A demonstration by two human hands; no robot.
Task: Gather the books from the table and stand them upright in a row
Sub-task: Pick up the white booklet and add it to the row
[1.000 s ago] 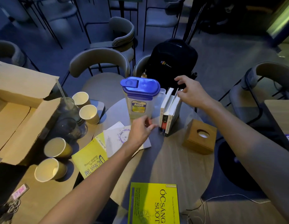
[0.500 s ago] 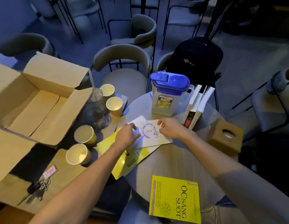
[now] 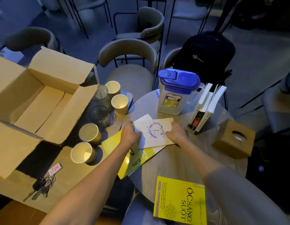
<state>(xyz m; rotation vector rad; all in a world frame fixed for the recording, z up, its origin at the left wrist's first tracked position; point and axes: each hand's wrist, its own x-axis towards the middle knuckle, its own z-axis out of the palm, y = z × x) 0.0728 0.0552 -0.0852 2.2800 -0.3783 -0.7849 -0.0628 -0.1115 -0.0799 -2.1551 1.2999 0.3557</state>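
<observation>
A white book with a purple emblem [image 3: 154, 133] lies on the round table [image 3: 178, 159], on top of a yellow book [image 3: 132, 159]. My left hand [image 3: 130, 135] grips its left edge and my right hand [image 3: 178, 133] grips its right edge. Three books [image 3: 204, 108] stand upright, leaning against a clear pitcher with a blue lid [image 3: 177, 91]. Another yellow book [image 3: 180, 201] lies flat at the table's near edge.
A wooden tissue box [image 3: 233, 138] sits right of the standing books. Several paper cups [image 3: 89, 133] and two glasses [image 3: 100, 114] stand to the left, beside an open cardboard box [image 3: 38, 103]. Keys [image 3: 43, 184] lie near left. Chairs and a black backpack [image 3: 206, 57] ring the table.
My right hand left the standing books and came down to the white book. My left hand moved onto its left edge. Both hands now hold it.
</observation>
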